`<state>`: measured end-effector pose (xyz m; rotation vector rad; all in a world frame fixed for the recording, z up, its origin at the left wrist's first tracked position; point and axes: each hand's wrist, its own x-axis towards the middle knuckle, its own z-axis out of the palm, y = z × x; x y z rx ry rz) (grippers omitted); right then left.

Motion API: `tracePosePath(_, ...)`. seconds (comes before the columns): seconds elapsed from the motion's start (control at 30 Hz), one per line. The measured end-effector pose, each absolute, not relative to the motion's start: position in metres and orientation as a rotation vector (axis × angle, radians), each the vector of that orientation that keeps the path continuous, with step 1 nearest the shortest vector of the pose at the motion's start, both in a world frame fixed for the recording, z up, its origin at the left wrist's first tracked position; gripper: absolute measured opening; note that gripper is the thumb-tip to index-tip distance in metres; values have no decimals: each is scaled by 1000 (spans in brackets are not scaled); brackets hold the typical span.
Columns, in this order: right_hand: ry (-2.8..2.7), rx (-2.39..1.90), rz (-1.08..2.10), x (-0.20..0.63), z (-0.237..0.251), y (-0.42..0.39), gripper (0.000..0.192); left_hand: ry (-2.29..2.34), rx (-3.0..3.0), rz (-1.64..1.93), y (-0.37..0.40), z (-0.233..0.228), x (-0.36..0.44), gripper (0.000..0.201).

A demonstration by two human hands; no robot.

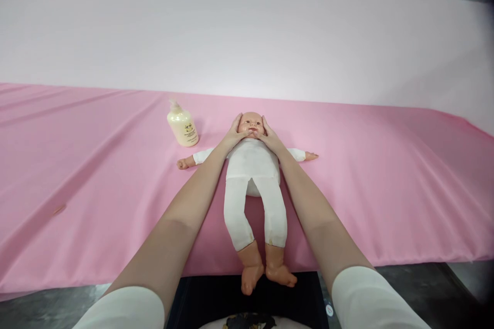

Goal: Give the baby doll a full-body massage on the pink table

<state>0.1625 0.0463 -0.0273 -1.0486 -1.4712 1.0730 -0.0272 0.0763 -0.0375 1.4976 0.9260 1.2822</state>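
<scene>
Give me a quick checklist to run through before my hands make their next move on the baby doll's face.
1. Left hand on the baby doll: ok, it cups one side of the head.
2. Right hand on the other side of the head: ok.
3. Doll flat on its back on the pink sheet: ok.
4. Doll fully supported: not ok, its feet hang over the near edge.
5. Pump bottle upright near the doll's head: ok.
6. Lotion on the fingers: cannot tell.

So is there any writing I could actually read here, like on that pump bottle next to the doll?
Pump bottle: a small dark logo and a few lines of print, too small and blurred to read.
Doll, held at the head by the left hand and right hand: no writing.
Pink cloth: no writing.
</scene>
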Motion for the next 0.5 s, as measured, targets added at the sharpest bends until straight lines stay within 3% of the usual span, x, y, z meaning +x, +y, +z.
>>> tracePosePath(0.3, -1295, -929, 1185, 157, -28, 48, 82, 900, 1359, 1350, 79, -37, -19, 57)
tracePosePath(0.4, -1261, -912, 1220, 156, -27, 47, 82, 876, 1312, 1319, 80, -35, -18, 60)
tracePosePath(0.5, -1362, -925, 1193, 158, -26, 45, 95, 907, 1411, 1254, 78, -32, -22, 71)
